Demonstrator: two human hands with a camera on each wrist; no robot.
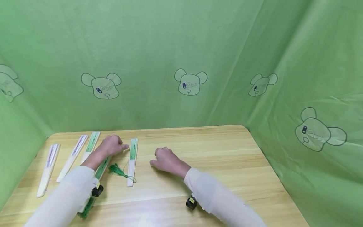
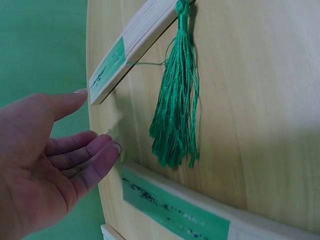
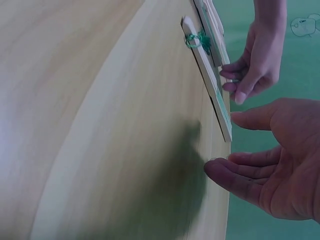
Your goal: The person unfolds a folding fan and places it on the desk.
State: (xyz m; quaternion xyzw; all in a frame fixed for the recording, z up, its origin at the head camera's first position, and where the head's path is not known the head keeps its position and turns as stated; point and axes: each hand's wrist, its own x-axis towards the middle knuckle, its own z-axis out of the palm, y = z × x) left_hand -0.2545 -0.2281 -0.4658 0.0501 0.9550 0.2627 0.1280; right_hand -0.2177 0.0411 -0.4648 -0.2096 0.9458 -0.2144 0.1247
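Observation:
A folded fan with a green upper part (image 1: 132, 162) lies on the table between my hands, its green tassel (image 1: 117, 170) spread to its left. My left hand (image 1: 111, 145) hovers by its upper end, fingers loosely bent and holding nothing; in the left wrist view the thumb comes close to the fan's tip, and I cannot tell whether it touches. Another green folded fan (image 1: 102, 168) lies partly hidden beneath my left forearm. To the right of the middle fan, my right hand (image 1: 167, 160) hangs above the wood with relaxed fingers and nothing in them.
A third green folded fan (image 1: 92, 142) and two white folded fans with purple print, one inner (image 1: 75, 154) and one outer (image 1: 49, 167), lie at the table's left. Green cloth (image 1: 158, 107) walls in the wooden table (image 1: 227, 164) at the back and sides.

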